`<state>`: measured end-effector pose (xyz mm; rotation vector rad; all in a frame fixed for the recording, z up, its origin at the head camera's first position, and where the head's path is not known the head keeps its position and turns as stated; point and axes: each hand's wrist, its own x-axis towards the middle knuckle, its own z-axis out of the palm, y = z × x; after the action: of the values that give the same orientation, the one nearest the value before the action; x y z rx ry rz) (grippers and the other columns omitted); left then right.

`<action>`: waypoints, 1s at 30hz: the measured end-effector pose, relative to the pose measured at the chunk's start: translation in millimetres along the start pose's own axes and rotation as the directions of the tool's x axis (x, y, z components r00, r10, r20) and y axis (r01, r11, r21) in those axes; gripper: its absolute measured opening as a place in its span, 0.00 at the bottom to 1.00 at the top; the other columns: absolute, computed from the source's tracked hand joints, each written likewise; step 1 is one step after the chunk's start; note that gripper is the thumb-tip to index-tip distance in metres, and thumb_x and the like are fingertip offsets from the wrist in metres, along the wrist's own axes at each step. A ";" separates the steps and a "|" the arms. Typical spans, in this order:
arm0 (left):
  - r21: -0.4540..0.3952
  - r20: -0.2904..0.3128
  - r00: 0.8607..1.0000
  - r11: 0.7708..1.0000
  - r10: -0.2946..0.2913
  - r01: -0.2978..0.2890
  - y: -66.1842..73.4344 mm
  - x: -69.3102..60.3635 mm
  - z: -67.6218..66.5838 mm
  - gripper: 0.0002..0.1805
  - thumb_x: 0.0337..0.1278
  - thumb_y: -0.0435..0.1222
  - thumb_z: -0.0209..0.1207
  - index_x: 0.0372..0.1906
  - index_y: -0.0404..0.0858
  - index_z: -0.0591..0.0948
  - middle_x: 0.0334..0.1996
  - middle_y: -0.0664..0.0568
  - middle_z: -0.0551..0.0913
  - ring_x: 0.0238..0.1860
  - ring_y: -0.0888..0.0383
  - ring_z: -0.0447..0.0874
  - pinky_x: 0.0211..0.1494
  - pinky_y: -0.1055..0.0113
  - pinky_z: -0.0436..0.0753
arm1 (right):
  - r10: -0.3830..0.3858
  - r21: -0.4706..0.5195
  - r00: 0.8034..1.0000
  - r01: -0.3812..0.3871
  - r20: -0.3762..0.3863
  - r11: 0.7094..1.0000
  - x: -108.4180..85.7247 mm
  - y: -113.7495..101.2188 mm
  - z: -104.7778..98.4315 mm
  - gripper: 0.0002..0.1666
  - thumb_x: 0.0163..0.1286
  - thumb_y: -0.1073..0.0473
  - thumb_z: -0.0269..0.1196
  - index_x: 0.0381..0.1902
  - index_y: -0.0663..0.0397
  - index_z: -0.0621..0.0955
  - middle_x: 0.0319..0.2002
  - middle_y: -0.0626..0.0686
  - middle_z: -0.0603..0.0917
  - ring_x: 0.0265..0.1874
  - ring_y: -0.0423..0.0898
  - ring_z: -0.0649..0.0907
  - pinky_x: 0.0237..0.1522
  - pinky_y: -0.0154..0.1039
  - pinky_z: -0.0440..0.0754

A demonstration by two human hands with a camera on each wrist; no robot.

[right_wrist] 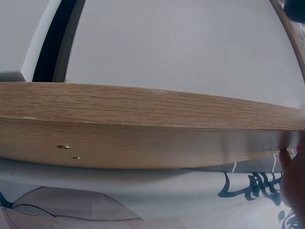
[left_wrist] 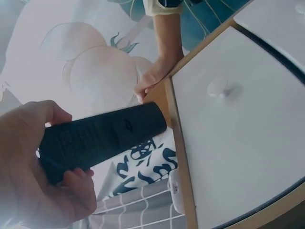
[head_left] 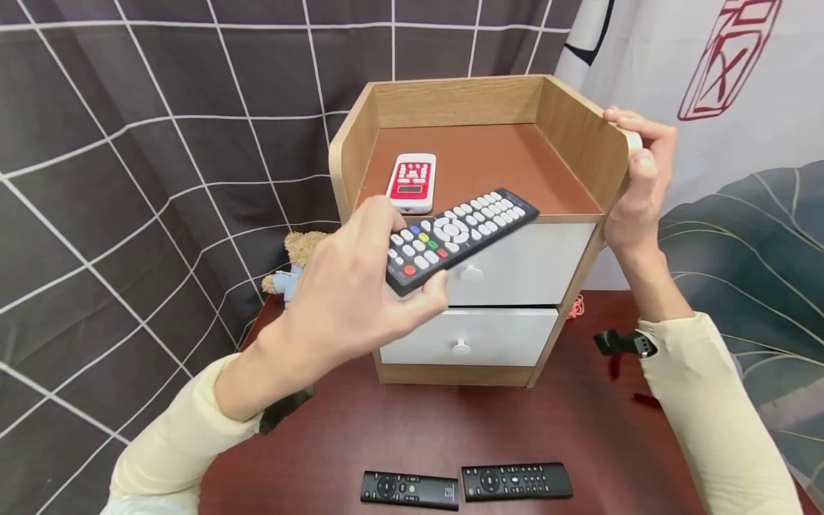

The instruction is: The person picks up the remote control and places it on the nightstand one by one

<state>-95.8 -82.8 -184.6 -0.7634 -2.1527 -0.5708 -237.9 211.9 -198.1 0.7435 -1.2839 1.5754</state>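
My left hand (head_left: 350,286) grips one end of a black remote control (head_left: 479,225) with white and coloured buttons, thumb along its near edge. The remote is tilted in the air in front of the small wooden cabinet (head_left: 476,154). From the left wrist view, the remote's dark back (left_wrist: 107,133) faces the camera. My right hand (head_left: 644,179) grips the upper front edge of the cabinet's right side panel. Only a bit of that hand (right_wrist: 293,183) shows in the right wrist view. On the cabinet's brown top, at the left, lies a white remote with a red face (head_left: 412,182).
Two white drawers (head_left: 508,340) with round knobs front the cabinet. Nearer on the dark red table (head_left: 360,429) lie a black remote (head_left: 410,490) and another black remote (head_left: 517,481), side by side. A teddy bear (head_left: 302,250) sits left of the cabinet, by the gridded curtain (head_left: 161,179).
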 end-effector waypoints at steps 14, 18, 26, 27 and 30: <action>0.274 -0.022 0.996 0.958 -0.085 0.088 5.9 28.8 22.6 0.29 0.50 0.51 0.60 0.50 0.34 0.73 0.31 0.46 0.77 0.19 0.53 0.76 0.23 0.57 0.79 | 0.000 0.010 1.000 0.000 -0.004 1.000 -0.2 0.4 0.6 0.18 0.62 0.58 0.46 0.46 0.59 0.76 0.50 0.57 0.82 0.57 0.54 0.77 0.63 0.39 0.67; 0.330 0.038 0.993 0.939 -0.115 0.096 6.9 36.5 34.6 0.30 0.55 0.55 0.58 0.57 0.40 0.75 0.34 0.46 0.82 0.21 0.49 0.80 0.23 0.54 0.80 | 0.001 0.003 1.000 -0.001 0.004 1.000 0.0 -0.1 1.5 0.18 0.63 0.58 0.46 0.46 0.59 0.75 0.51 0.57 0.82 0.57 0.54 0.76 0.63 0.39 0.67; 0.359 0.104 0.988 0.931 -0.110 0.065 12.0 40.8 58.6 0.37 0.54 0.65 0.60 0.55 0.39 0.75 0.29 0.48 0.80 0.24 0.49 0.82 0.25 0.56 0.82 | 0.003 0.006 1.000 -0.003 -0.002 1.000 -0.5 -0.7 2.3 0.18 0.62 0.58 0.45 0.46 0.59 0.75 0.50 0.57 0.82 0.57 0.54 0.76 0.63 0.40 0.67; 0.356 0.107 0.988 0.932 -0.114 0.069 12.2 40.8 60.7 0.38 0.53 0.66 0.61 0.55 0.39 0.74 0.28 0.49 0.79 0.25 0.49 0.82 0.26 0.56 0.83 | 0.003 0.005 1.000 -0.003 -0.003 1.000 -0.4 -0.8 2.4 0.18 0.62 0.58 0.45 0.46 0.59 0.75 0.50 0.57 0.82 0.57 0.54 0.76 0.63 0.40 0.67; 0.347 0.112 0.987 0.935 -0.117 0.072 13.2 40.1 65.5 0.40 0.50 0.68 0.61 0.53 0.39 0.74 0.27 0.50 0.78 0.25 0.51 0.81 0.26 0.58 0.82 | 0.004 0.006 1.000 -0.004 -0.006 1.000 -0.5 -0.9 2.0 0.18 0.62 0.58 0.45 0.45 0.59 0.76 0.50 0.57 0.82 0.57 0.54 0.77 0.63 0.39 0.67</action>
<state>-141.6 -20.1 -190.9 -0.5182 -2.3361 -0.1854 -237.1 209.9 -197.7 0.7396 -1.2773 1.5839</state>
